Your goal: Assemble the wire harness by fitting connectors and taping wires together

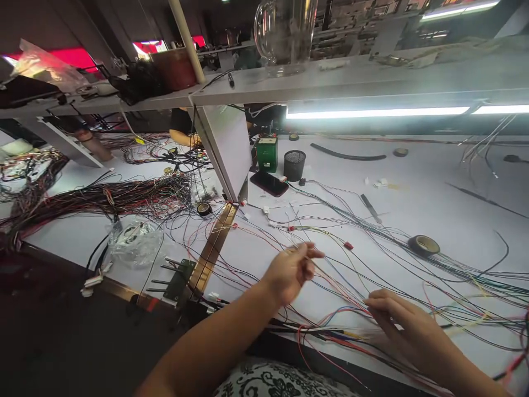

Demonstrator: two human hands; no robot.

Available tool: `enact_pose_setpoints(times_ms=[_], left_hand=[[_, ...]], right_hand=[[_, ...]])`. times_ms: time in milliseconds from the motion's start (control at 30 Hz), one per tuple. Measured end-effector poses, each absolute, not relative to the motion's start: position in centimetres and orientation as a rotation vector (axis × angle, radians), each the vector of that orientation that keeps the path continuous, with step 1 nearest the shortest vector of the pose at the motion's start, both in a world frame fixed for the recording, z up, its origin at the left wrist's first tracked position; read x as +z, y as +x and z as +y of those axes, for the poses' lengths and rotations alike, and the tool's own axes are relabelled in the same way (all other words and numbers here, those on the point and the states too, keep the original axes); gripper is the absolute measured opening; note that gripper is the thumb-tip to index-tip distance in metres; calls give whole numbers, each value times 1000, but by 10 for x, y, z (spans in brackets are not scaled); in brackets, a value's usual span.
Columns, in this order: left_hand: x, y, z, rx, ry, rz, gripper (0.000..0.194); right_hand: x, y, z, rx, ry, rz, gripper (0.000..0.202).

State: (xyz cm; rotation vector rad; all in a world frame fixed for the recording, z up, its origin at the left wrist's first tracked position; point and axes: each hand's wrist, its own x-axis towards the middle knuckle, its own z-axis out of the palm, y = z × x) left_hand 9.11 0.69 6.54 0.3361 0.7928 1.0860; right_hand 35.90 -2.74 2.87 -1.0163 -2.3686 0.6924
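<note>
Long thin wires [351, 220] in several colours run across the white table. Over them, near the middle, is my left hand [294, 273], its index finger and thumb close together and the other fingers curled; what lies between them is too small to make out. To its right, my right hand [397, 314] pinches a few thin wires at its fingertips. A small red connector [348, 246] lies between and beyond the hands, and another red connector [290, 228] rests further left, near white connectors [266, 210].
A roll of black tape [424, 245] sits at right. Behind are a phone [269, 183], a mesh cup [295, 165] and a green box [266, 154]. A wire bundle [103, 193] and plastic bag [136, 241] lie left. Beyond the divider [227, 149] shows another person's arm [182, 137].
</note>
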Motion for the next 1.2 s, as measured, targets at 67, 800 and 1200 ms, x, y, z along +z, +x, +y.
enact_pose_setpoints(times_ms=[67, 800, 1200], left_hand=[[67, 60, 15, 1250, 299, 880, 19], [98, -46, -11, 1328, 1306, 1200, 30], [66, -73, -23, 1183, 548, 1122, 15]], right_hand=[[29, 360, -30, 713, -1054, -2388, 16], [51, 280, 18, 1617, -1553, -2143, 75], [55, 297, 5, 1750, -1391, -1628, 58]])
